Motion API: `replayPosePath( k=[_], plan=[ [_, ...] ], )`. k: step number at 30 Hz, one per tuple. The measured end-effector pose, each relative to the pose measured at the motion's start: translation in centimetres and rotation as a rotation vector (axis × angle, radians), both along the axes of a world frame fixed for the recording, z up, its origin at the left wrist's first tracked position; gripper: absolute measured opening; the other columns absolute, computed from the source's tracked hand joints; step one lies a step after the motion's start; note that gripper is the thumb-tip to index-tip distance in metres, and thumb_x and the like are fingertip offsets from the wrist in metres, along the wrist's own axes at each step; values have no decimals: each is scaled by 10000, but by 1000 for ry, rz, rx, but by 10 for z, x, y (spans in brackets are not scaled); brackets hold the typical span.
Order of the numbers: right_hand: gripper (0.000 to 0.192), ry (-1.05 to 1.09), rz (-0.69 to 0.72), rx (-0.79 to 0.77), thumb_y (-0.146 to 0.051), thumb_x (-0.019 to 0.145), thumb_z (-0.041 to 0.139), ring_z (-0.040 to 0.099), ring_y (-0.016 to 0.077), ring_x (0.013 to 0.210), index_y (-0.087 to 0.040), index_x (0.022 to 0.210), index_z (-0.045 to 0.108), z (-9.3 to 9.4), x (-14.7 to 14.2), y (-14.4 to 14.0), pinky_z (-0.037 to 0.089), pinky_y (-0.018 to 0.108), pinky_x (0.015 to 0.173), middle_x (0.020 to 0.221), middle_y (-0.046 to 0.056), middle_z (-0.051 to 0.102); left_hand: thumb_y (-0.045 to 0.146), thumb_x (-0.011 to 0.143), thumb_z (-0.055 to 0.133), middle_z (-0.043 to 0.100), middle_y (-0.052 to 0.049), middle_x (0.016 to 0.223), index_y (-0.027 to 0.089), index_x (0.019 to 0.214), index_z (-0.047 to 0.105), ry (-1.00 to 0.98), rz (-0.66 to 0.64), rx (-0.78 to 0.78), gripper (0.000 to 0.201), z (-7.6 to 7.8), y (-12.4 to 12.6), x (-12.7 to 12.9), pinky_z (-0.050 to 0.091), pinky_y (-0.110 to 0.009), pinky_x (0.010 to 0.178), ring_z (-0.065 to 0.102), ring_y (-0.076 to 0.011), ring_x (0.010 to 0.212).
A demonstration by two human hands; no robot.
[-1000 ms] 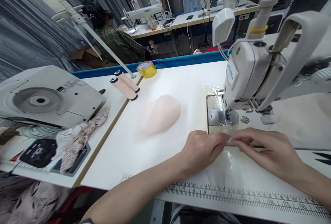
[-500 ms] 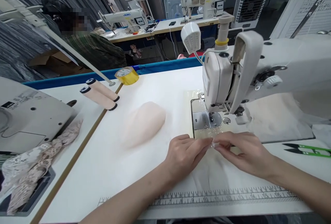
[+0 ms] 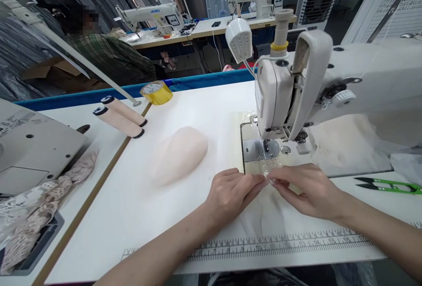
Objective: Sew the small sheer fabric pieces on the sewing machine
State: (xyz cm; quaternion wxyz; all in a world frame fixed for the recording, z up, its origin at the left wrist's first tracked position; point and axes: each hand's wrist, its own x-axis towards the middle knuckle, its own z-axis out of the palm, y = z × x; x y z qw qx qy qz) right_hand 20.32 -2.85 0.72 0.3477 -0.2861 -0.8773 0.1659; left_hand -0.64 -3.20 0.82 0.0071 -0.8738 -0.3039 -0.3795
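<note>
Two thread spools (image 3: 120, 116) lie far left of the sewing machine (image 3: 296, 83), with a yellow tape roll (image 3: 156, 93) just beyond them. A pale foam cup (image 3: 180, 152) rests on the white surface (image 3: 132, 207), left of the machine's needle plate. In front of that plate, the left hand (image 3: 231, 193) and right hand (image 3: 305, 189) meet, each grip pinched on a small clear strip (image 3: 269, 181). Green snips (image 3: 389, 185) lie to the right of the hands.
</note>
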Motion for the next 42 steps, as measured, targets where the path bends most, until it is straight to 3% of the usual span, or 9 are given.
replayPosePath(
  k=[6, 12, 19, 22, 26, 29, 32, 37, 42],
  plan=[
    [206, -65, -31, 193, -90, 891, 479, 572, 115, 540, -209, 1030, 571, -1, 3, 1, 449, 245, 491, 660, -15, 638, 168, 887, 592, 640, 46, 595, 156, 886, 511, 17, -21, 28, 83, 1, -1, 1, 343, -212, 446, 450, -53, 418],
    [182, -151, 50, 603, -52, 842, 540, 643, 156, 675, -153, 931, 662, 10, 8, 0, 539, 265, 602, 724, 45, 700, 118, 933, 456, 541, 108, 504, 161, 1173, 489, 41, -46, -28, 246, -2, -3, 2, 365, -185, 447, 418, -49, 398],
    [105, -196, 114, 762, -55, 795, 631, 618, 148, 616, -85, 881, 683, 20, 10, -2, 524, 267, 546, 689, 53, 697, 209, 917, 537, 554, 89, 513, 159, 952, 534, -41, 7, -24, 61, 0, -4, 3, 376, -184, 442, 432, -46, 389],
    [134, -157, 109, 635, -44, 832, 574, 596, 130, 572, -112, 891, 673, 20, 11, -2, 479, 256, 508, 654, 27, 681, 200, 916, 529, 587, 83, 527, 174, 944, 566, -36, -21, -118, 53, 2, -5, 4, 375, -181, 452, 455, -46, 398],
    [131, -108, 26, 57, -112, 887, 537, 568, 86, 523, -172, 912, 650, 17, 9, 5, 426, 214, 492, 635, -32, 652, 250, 902, 553, 636, 62, 570, 199, 823, 626, -13, 49, -464, 119, -1, -3, 7, 385, -185, 474, 520, -64, 450],
    [115, -159, -90, -284, -159, 887, 547, 558, 80, 523, -193, 861, 654, 12, 6, 13, 405, 203, 506, 607, -53, 623, 246, 886, 566, 598, 66, 505, 211, 771, 649, 82, 156, -436, 146, -7, 0, 11, 375, -223, 507, 475, -79, 417],
    [134, -219, -222, -329, -189, 881, 546, 567, 99, 554, -209, 829, 668, 5, 2, 20, 382, 221, 520, 660, -41, 656, 229, 842, 612, 611, 57, 564, 190, 927, 628, 155, 235, -352, 95, -11, 4, 14, 402, -275, 599, 512, -106, 483],
    [159, -278, -355, -352, -290, 891, 546, 585, 128, 584, -259, 877, 701, -2, -1, 24, 387, 250, 557, 696, -31, 684, 233, 823, 650, 676, -54, 1014, 184, 1023, 606, 220, 205, -67, 210, -9, 6, 15, 404, -369, 809, 595, -210, 926],
    [156, -281, -402, -325, -314, 886, 561, 574, 148, 614, -263, 842, 701, -5, 0, 26, 398, 267, 573, 616, -30, 643, 155, 881, 579, 703, -2, 1053, 188, 995, 651, 316, 121, 138, 140, -9, -2, 14, 376, -373, 867, 596, -175, 944]
  ],
)
